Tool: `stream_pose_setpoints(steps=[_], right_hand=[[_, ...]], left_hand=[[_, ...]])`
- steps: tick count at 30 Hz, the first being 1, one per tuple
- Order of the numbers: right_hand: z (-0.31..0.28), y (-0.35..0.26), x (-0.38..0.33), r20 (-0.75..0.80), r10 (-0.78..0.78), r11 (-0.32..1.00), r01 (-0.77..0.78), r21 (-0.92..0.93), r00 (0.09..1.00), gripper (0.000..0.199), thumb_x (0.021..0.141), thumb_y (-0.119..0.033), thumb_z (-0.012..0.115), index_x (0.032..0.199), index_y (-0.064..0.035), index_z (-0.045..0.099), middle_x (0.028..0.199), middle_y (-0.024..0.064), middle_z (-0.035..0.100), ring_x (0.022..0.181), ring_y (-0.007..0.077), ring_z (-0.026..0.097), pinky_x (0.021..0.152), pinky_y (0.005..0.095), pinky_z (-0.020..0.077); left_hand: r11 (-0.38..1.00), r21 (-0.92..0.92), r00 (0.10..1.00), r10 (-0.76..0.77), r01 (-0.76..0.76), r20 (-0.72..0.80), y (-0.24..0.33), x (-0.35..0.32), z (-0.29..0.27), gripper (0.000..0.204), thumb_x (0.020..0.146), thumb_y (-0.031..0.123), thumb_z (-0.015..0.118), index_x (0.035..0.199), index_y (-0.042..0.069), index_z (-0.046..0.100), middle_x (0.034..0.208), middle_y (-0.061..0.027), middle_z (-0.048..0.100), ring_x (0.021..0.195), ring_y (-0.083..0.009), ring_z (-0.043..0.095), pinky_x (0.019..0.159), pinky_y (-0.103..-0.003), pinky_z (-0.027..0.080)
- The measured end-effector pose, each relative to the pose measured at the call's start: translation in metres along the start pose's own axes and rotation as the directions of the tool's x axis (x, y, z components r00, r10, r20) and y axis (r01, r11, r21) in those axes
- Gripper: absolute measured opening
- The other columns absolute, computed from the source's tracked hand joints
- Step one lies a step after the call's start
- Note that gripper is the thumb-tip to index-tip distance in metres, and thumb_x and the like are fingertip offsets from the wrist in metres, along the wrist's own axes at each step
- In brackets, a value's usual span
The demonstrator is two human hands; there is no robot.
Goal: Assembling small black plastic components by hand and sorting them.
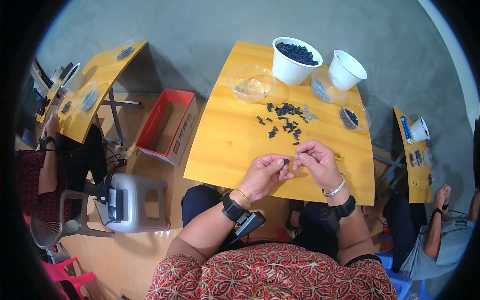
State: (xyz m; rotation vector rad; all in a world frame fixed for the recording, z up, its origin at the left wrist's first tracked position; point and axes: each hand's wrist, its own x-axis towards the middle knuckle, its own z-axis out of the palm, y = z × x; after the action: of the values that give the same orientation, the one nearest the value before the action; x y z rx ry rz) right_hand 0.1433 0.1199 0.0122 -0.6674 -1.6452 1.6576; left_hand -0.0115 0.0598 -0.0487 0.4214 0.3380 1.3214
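Note:
Above the near part of the wooden table (220, 145), my left hand (262, 177) pinches a small black plastic piece (286, 161) between thumb and fingertips. Close beside it, my right hand (320, 165) has thumb and forefinger pressed together; whatever it grips is too small to make out. Loose black pieces (288, 109) lie scattered beyond my hands, with a little heap of small silver screws (309, 114) at their right. A yellow object (339, 156) is partly hidden behind my right hand.
At the table's back stand a white tub (287, 72) heaped with black pieces, another white tub (347, 72) and a clear bowl (250, 82). Clear bowls of screws (322, 90) and black pieces (351, 117) stand right. A red box (145, 137) is on the floor; people sit at both sides.

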Motion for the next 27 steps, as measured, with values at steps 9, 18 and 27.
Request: stream_pose_setpoints(steps=[9, 18, 27], right_hand=[[0.009, 0.006, -0.001, -0.110, -0.117, 0.971, 0.091, -0.222, 0.987, 0.007, 0.081, 0.002, 0.054, 0.088, 0.0011, 0.053, 0.078, 0.0025, 0.055, 0.068, 0.0088, 0.055, 0.062, 0.0217, 0.0457], [0.018, 0.006, 0.003, -0.018, -0.286, 0.814, 0.233, -0.532, 0.958, 0.009, 0.074, 0.007, 0.056, 0.079, 0.0000, 0.055, 0.074, 0.0054, 0.053, 0.066, 0.0120, 0.053, 0.059, 0.0229, 0.0439], [0.018, 0.013, 0.001, -0.062, -0.285, 0.843, 0.220, -0.491, 0.956, 0.009, 0.072, 0.007, 0.056, 0.078, 0.0003, 0.055, 0.073, 0.0069, 0.053, 0.065, 0.0150, 0.054, 0.058, 0.0234, 0.0434]], left_hand=[[0.999, -0.036, 1.000, 0.014, -0.014, 0.003, 0.000, 0.001, 0.000, 0.018, 0.089, 0.011, 0.048, 0.097, -0.002, 0.058, 0.074, -0.0036, 0.054, 0.069, -0.0116, 0.053, 0.074, -0.031, 0.051], [0.998, -0.061, 0.999, 0.031, -0.032, -0.009, -0.004, 0.001, -0.006, 0.015, 0.088, 0.010, 0.050, 0.095, 0.000, 0.059, 0.075, -0.0051, 0.057, 0.070, -0.0139, 0.056, 0.072, -0.032, 0.052], [0.999, 0.031, 0.998, 0.046, -0.045, -0.048, -0.006, 0.003, -0.006, 0.015, 0.088, 0.009, 0.051, 0.095, -0.001, 0.059, 0.075, -0.0042, 0.055, 0.069, -0.0123, 0.054, 0.072, -0.031, 0.052]])
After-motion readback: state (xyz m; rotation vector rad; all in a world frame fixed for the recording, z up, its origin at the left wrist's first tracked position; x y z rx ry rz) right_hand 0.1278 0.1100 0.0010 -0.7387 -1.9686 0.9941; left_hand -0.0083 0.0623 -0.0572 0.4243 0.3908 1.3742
